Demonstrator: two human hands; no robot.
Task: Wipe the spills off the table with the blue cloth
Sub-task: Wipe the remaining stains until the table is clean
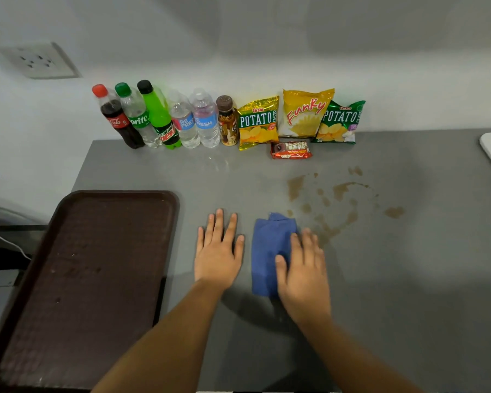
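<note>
Blue cloth (270, 251) lies beside the spills (335, 199); your right hand (302, 275) presses it flat, left hand (217, 252) spread, bracing on the tabletop (408, 279).

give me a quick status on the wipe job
Left hand flat on table, right hand on blue cloth. Spills unwiped. Path clear.

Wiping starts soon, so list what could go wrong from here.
1. The right hand covers only the right part of the cloth; the cloth may bunch or slip when pushed.
2. The spills are scattered widely; one pass could smear them or miss the far drops.
3. A long stroke could bump the snack bar near the spills.
</note>
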